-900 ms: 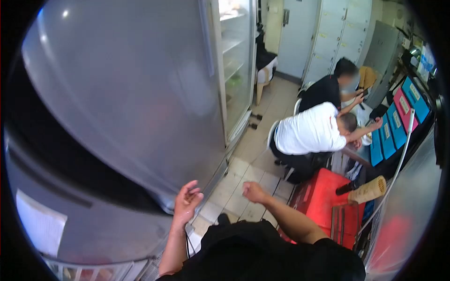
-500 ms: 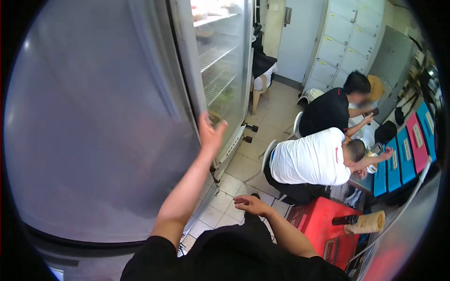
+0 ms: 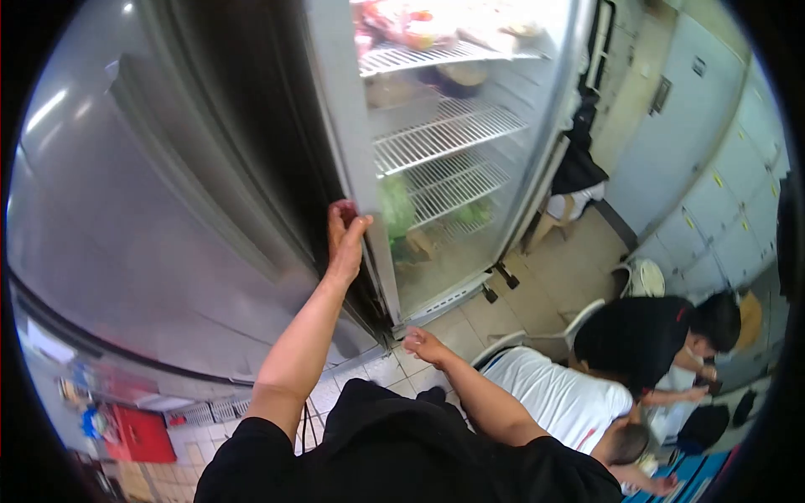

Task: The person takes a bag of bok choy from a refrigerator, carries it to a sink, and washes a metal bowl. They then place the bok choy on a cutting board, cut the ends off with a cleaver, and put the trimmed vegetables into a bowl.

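My left hand (image 3: 345, 243) is closed around the left edge of a glass-door fridge (image 3: 375, 251), thumb on the front of the frame and fingers at the side. Through the glass, wire shelves (image 3: 449, 134) show bagged food (image 3: 419, 25) at the top and green leafy vegetables (image 3: 397, 205) lower down. The fridge door appears shut. Lower and to the right, my right hand (image 3: 426, 345) hangs in front of the fridge's bottom corner with loosely curled fingers and nothing in it.
A large steel fridge (image 3: 168, 251) stands close on the left. Two seated people, one in a white shirt (image 3: 549, 394) and one in a black shirt (image 3: 637, 339), are at the lower right. Lockers (image 3: 713, 210) line the far right. A red box (image 3: 142, 434) sits at lower left.
My view has swung left toward the fridges. My left hand, reaching with spread fingers before, has closed on the glass-door fridge's edge. My right hand remains low, its fingers more curled.
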A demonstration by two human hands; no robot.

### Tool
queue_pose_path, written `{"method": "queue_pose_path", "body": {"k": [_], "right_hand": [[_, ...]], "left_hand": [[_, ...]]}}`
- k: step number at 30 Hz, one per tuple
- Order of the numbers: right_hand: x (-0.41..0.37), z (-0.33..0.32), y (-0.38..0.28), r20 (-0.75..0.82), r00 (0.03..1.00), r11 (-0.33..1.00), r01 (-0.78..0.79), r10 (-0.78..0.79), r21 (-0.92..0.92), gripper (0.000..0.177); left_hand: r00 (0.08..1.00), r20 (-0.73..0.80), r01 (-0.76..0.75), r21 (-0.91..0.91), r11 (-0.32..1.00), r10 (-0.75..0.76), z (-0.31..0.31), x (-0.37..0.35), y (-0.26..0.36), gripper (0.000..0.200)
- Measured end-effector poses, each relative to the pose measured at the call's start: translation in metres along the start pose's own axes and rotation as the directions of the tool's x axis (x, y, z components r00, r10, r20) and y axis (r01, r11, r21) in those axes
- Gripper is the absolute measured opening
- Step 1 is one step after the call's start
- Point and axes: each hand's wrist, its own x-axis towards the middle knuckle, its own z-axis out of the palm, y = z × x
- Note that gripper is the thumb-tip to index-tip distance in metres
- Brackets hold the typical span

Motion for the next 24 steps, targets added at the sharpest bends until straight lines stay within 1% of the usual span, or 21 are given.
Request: {"method": "queue_pose_path", "body": {"k": [1,2,4,5,6,7,8,9,10,11,12,13,14,16,17,18,19,20,22,23,24], "right_hand": [[0.016,-0.001,-0.005,-0.06,0.998,1.0,-0.007,0.008,0.027,0.085],[0.03,-0.004,-0.009,-0.035,0.999,1.0,-0.004,0.004,-0.001,0.085],[0.051,0.0,-0.01,-0.061,0.995,0.996,-0.083,0.082,-0.017,0.097],[0.053,0.001,-0.007,-0.039,0.996,0.995,-0.082,0.079,-0.054,0.097],[0.051,-0.001,0.002,-0.055,0.991,0.991,-0.121,0.119,-0.052,0.098],[0.048,-0.004,0.003,-0.075,0.985,0.986,-0.161,0.157,-0.05,0.1],[0.043,-0.009,0.005,-0.065,0.985,0.982,-0.167,0.161,-0.087,0.1],[0.026,-0.01,0.004,-0.123,0.966,0.971,-0.235,0.227,-0.05,0.102],[0.015,-0.012,0.002,-0.181,0.94,0.956,-0.294,0.289,-0.005,0.103],[0.008,-0.02,0.009,-0.175,0.93,0.946,-0.314,0.324,0.086,0.099],[-0.002,-0.025,0.012,-0.171,0.927,0.942,-0.326,0.334,0.075,0.099],[-0.014,-0.032,0.013,-0.182,0.915,0.929,-0.335,0.36,0.157,0.095],[-0.021,-0.035,0.013,-0.189,0.906,0.912,-0.33,0.378,0.243,0.092],[-0.024,-0.046,0.044,-0.201,0.899,0.903,-0.33,0.39,0.277,0.088],[-0.031,-0.05,0.049,-0.191,0.911,0.907,-0.302,0.365,0.294,0.089],[-0.037,-0.054,0.051,-0.182,0.923,0.91,-0.274,0.339,0.31,0.091],[-0.046,-0.057,0.05,-0.18,0.927,0.917,-0.267,0.328,0.298,0.087],[-0.052,-0.06,0.05,-0.179,0.928,0.916,-0.264,0.327,0.302,0.087],[-0.061,-0.066,0.052,-0.138,0.951,0.919,-0.221,0.278,0.326,0.082],[-0.062,-0.071,0.055,-0.123,0.945,0.912,-0.25,0.304,0.325,0.079],[-0.063,-0.072,0.058,-0.124,0.944,0.908,-0.252,0.307,0.335,0.079]], "left_hand": [[0.999,0.041,0.001,0.047,0.999,-0.003,-0.005,-0.004,0.002,0.031],[0.997,0.083,0.0,0.094,0.996,-0.008,-0.011,-0.009,0.004,0.027],[0.966,0.257,0.051,-0.144,0.988,-0.012,-0.022,-0.021,0.009,0.024],[0.949,0.3,0.163,-0.211,0.964,-0.095,-0.028,-0.032,0.012,0.027],[0.922,0.348,0.273,-0.279,0.921,-0.168,-0.028,-0.042,0.018,0.031],[0.94,0.237,0.272,-0.081,0.959,-0.247,-0.021,-0.043,0.011,0.039],[0.944,0.11,0.3,0.117,0.947,-0.313,-0.008,-0.043,0.002,0.048],[0.967,0.088,0.196,0.351,0.915,-0.241,0.002,-0.045,-0.018,0.064],[0.978,0.162,-0.01,0.658,0.753,-0.129,0.012,-0.044,-0.013,0.08],[0.967,0.177,-0.002,0.718,0.696,-0.18,0.027,-0.035,-0.025,0.094],[0.975,0.148,-0.023,0.804,0.594,-0.163,0.042,-0.024,-0.046,0.103],[0.982,0.127,-0.036,0.846,0.532,-0.136,0.056,-0.009,-0.054,0.106],[0.983,0.126,-0.037,0.847,0.531,-0.132,0.066,0.008,-0.059,0.106],[0.97,-0.127,0.205,0.887,0.413,-0.208,0.085,0.044,-0.065,0.104],[0.971,-0.124,0.199,0.888,0.414,-0.203,0.092,0.055,-0.072,0.104],[0.942,-0.258,0.322,0.876,0.358,-0.216,0.096,0.066,-0.083,0.109],[0.894,-0.388,0.442,0.845,0.301,-0.223,0.097,0.076,-0.096,0.114],[0.896,-0.385,0.438,0.848,0.299,-0.222,0.092,0.086,-0.12,0.114],[0.903,-0.428,0.423,0.865,0.268,-0.043,0.084,0.104,-0.162,0.112],[0.901,-0.433,0.398,0.818,0.415,-0.009,0.079,0.106,-0.155,0.1],[0.904,-0.426,0.394,0.822,0.41,-0.014,0.082,0.105,-0.144,0.1]]}}
